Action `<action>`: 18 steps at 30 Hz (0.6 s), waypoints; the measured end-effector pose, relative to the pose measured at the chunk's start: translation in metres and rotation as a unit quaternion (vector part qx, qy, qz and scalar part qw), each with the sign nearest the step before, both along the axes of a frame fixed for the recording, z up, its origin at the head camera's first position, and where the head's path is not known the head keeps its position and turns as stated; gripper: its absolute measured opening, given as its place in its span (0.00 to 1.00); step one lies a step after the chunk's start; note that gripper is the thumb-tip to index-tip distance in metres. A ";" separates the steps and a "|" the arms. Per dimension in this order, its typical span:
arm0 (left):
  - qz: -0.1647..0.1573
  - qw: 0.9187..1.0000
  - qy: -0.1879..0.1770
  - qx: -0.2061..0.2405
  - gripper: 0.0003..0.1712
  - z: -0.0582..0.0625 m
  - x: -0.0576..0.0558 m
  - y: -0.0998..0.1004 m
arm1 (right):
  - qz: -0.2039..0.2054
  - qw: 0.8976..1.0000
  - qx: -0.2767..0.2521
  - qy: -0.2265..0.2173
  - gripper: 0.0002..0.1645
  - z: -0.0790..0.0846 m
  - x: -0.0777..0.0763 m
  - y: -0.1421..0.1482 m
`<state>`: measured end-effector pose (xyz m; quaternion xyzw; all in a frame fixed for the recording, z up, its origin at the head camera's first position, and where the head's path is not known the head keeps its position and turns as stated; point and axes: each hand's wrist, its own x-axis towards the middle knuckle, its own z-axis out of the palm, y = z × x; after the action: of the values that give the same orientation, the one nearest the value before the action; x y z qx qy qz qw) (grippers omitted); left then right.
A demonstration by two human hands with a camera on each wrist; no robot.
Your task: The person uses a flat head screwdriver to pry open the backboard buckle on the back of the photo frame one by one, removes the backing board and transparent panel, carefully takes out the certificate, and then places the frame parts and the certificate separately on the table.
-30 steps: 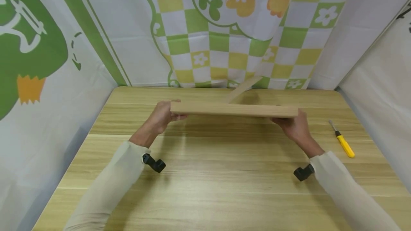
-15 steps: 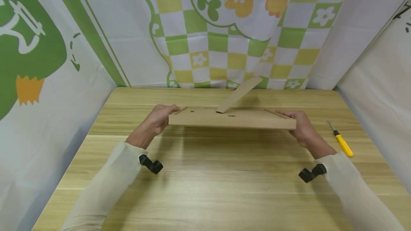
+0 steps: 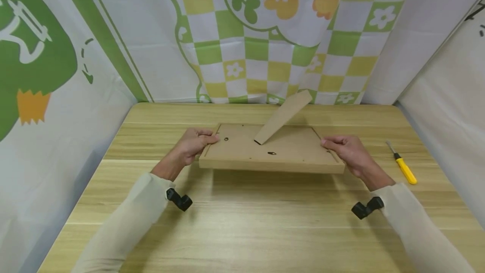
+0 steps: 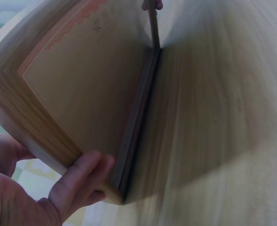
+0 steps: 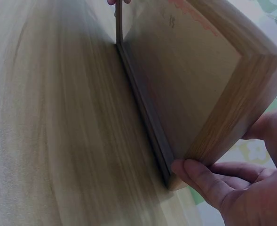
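Observation:
A wooden picture frame (image 3: 242, 148) is held between both hands, its brown back turned up and its near edge raised. The back's support leg (image 3: 284, 117) juts up toward the wall. My left hand (image 3: 193, 143) pinches the left side, thumb on the back edge; my right hand (image 3: 349, 151) does the same on the right. In the left wrist view, the front bears a sheet (image 4: 86, 84) with a red border and a few characters, facing down at a slant. One long edge of the frame lies close along the tabletop. In the right wrist view, fingers (image 5: 209, 183) curl onto the front rim.
A yellow-handled screwdriver (image 3: 406, 169) lies on the wooden table (image 3: 257, 231) to the right of my right hand. A patterned cloth wall (image 3: 265, 54) rises behind the table, with white cloth on both sides. A small black device hangs from each sleeve.
The frame has tipped and come nearer, from edge-on to showing its back and the base of the leg. Both hands have shifted with it, thumbs now on the back edges.

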<state>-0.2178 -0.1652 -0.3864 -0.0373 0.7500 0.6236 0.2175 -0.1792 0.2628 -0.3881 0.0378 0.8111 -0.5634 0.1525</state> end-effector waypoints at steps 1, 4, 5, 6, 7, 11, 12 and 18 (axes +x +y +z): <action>-0.003 1.000 -0.003 0.003 0.28 -0.002 0.000 0.000 | 0.001 1.000 0.005 -0.002 0.40 -0.001 0.000 0.000; 0.001 1.000 -0.016 0.010 0.27 -0.006 0.001 0.002 | 0.005 1.000 0.014 0.002 0.38 -0.005 0.000 0.000; 0.004 1.000 -0.014 0.007 0.27 -0.007 0.001 0.002 | 0.007 1.000 0.018 0.006 0.37 -0.006 0.000 0.000; 0.010 1.000 -0.014 0.004 0.27 -0.009 0.002 0.003 | 0.008 1.000 0.023 0.010 0.36 -0.007 0.000 -0.001; 0.017 1.000 -0.012 0.000 0.27 -0.010 0.002 0.004 | 0.007 1.000 0.023 0.015 0.36 -0.008 0.000 -0.001; 0.030 0.999 0.007 -0.037 0.26 -0.015 0.003 0.007 | 0.004 0.999 0.018 0.028 0.33 -0.012 0.000 -0.003; 0.031 0.998 0.008 -0.047 0.26 -0.016 0.004 0.008 | 0.003 0.999 0.014 0.031 0.32 -0.013 0.001 -0.003; 0.013 0.993 0.047 -0.103 0.28 -0.019 0.010 0.010 | -0.005 0.999 0.010 0.050 0.30 -0.019 0.001 -0.008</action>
<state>-0.2081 -0.1552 -0.4058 -0.0397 0.8193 0.5467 0.1684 -0.1785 0.2548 -0.4076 0.0147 0.8231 -0.5572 0.1087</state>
